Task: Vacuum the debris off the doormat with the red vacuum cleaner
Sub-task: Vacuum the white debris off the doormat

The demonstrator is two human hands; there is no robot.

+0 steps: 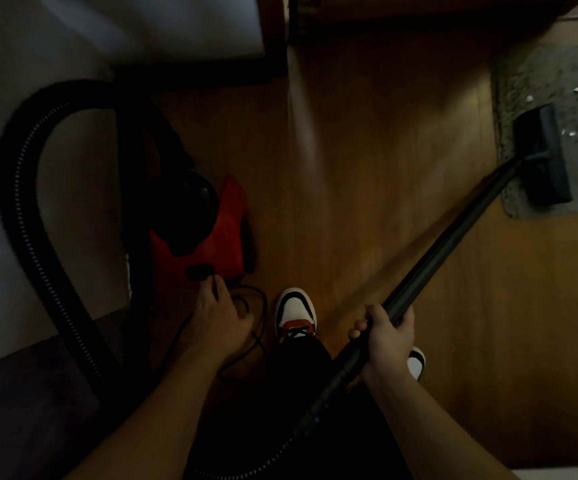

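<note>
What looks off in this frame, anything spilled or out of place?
White scraps lie scattered on the doormat beside the vacuum head: loose debris, not yet picked up. The power cord loops slack on the floor beside the shoe, which might snag a foot. Nothing else stands out.

Reaches up the frame with left grip (216, 317) at lower centre, back of it upward, forefinger stretched ahead. Clasps wand (454, 237) in right grip (386, 336) at lower right, fingers curled round, with bare forearms stretched from the bottom edge
</note>
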